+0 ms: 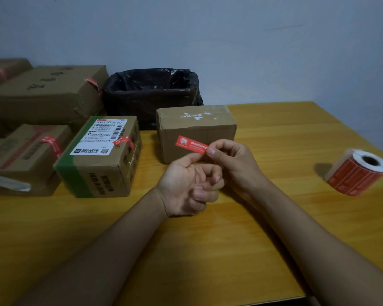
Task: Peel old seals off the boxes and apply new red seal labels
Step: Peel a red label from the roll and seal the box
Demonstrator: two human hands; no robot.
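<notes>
Both hands meet over the table, the right hand pinching one end of a red seal label between thumb and forefinger while the left hand props it from below, its other fingers curled in, likely to keep the sticky side free. It hovers before the bare box, whose top shows white scraps, seemingly next for sealing. The label roll waits far right; the label's white print is too small to read, though the left box reads "L714 00 015".

The white print on the red label is too small to read. The left picture edge cuts off the boxes at far left. The bin bag hides its own inside, and the plain box covers its lower front.
</notes>
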